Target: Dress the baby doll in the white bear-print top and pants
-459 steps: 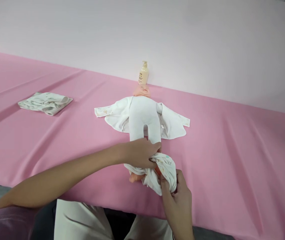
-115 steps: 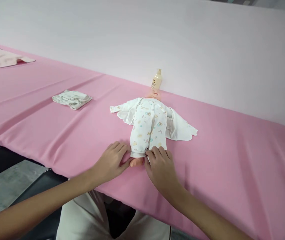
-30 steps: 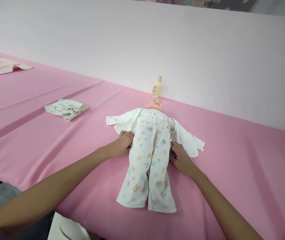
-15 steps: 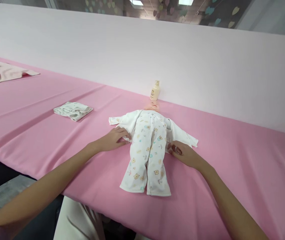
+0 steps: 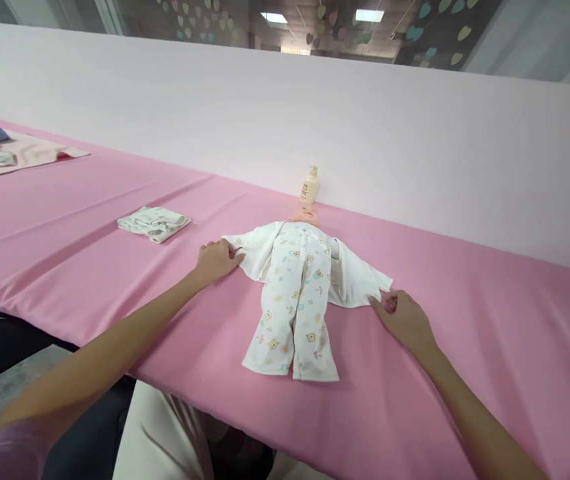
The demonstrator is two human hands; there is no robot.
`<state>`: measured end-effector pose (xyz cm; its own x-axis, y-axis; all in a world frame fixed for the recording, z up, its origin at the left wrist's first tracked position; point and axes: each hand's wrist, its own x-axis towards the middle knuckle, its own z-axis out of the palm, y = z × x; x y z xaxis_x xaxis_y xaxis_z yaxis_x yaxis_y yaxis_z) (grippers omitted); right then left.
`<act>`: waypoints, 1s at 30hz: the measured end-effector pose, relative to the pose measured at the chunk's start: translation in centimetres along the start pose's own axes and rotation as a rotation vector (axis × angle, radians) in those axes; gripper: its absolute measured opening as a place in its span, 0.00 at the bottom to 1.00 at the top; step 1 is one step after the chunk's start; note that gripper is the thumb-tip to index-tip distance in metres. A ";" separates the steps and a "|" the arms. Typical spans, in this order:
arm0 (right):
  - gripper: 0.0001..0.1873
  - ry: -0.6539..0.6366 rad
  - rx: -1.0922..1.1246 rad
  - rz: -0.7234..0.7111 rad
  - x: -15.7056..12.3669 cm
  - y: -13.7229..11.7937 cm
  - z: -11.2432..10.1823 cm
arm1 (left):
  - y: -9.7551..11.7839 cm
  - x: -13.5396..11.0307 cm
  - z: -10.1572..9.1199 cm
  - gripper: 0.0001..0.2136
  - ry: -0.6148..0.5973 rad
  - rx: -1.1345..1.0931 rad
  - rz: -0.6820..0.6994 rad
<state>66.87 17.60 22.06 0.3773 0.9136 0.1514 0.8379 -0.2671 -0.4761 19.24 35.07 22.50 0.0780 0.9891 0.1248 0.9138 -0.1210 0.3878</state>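
A small white baby shirt (image 5: 353, 270) lies spread flat in front of me, its sides opened outward. On top of it lie white baby pants (image 5: 295, 293) printed with bears, legs toward me. My left hand (image 5: 219, 261) pinches the shirt's edge near the left sleeve. At the opposite side, my right hand (image 5: 407, 317) has thumb and fingers closed on the shirt's edge below the right sleeve. Beyond the collar lies a small peach-coloured folded cloth (image 5: 305, 214).
A cream pump bottle (image 5: 309, 185) stands by the white wall (image 5: 415, 147). To the left is a folded printed cloth (image 5: 153, 223) on the pink table cover (image 5: 205, 353). Farther left, a pale pink blanket (image 5: 39, 152) bears several items.
Both hands have moved outward from beside the pants, drawing the shirt's two sides out flat to left and right. The pants have stayed in place.
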 end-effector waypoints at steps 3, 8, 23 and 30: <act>0.20 -0.112 0.117 0.082 0.9 -1.3 0.2 | 1.1 0.7 0.3 0.17 -0.064 -0.033 -0.036; 0.18 -0.198 0.403 0.173 1.8 -2.2 -1.0 | 0.9 0.4 -0.9 0.15 -0.099 -0.365 -0.149; 0.07 -0.471 0.508 -0.600 1.0 -17.5 0.8 | 12.2 -5.2 -2.6 0.11 -0.316 -0.693 0.682; 0.11 -0.274 0.595 -0.479 1.3 -14.7 -0.3 | 7.5 -3.7 -2.2 0.09 -0.033 -0.648 0.508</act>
<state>55.18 22.63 29.55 -0.1442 0.9506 0.2749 0.5049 0.3095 -0.8057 24.91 30.32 27.00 0.4404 0.8017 0.4040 0.3538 -0.5686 0.7426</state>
